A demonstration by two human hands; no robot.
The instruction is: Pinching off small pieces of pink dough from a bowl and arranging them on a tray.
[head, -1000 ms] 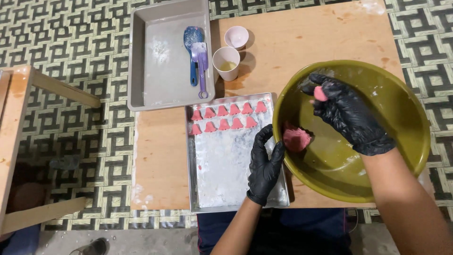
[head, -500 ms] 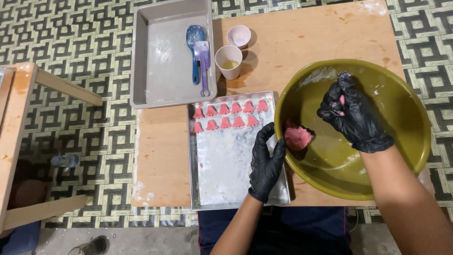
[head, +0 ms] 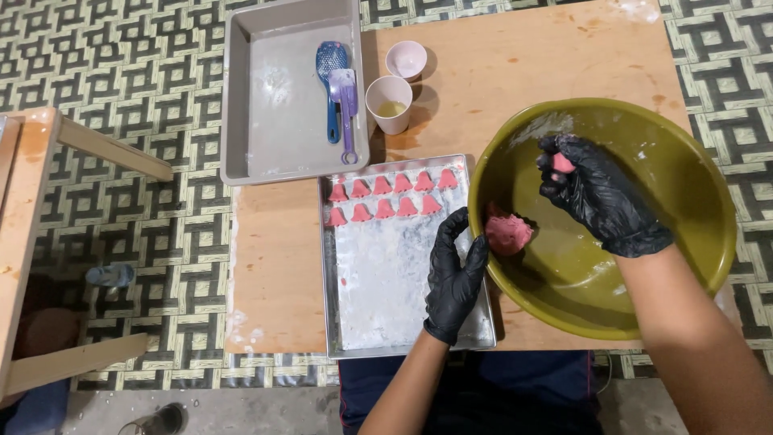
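Both hands wear black gloves. My right hand [head: 600, 193] is inside the large olive-green bowl [head: 692, 266] and pinches a small piece of pink dough [head: 561, 163] at its fingertips. A bigger lump of pink dough [head: 509, 233] lies at the bowl's left inner side. My left hand [head: 453, 274] rests on the right edge of the floured metal tray [head: 386, 298], fingers curled against the bowl's rim, holding nothing. Two rows of several small pink shaped dough pieces [head: 386, 197] sit at the far end of the tray.
A grey rectangular pan [head: 274, 105] at the back left holds a blue slotted scoop [head: 330, 80] and a purple tool [head: 346, 105]. Two small cups, one with yellowish liquid [head: 389, 105] and one pink [head: 406, 60], stand behind the tray. A wooden bench [head: 32, 242] stands left of the table.
My right hand has shifted slightly left and nearer inside the bowl, still pinching the small pink piece. My left hand stays at the tray's edge.
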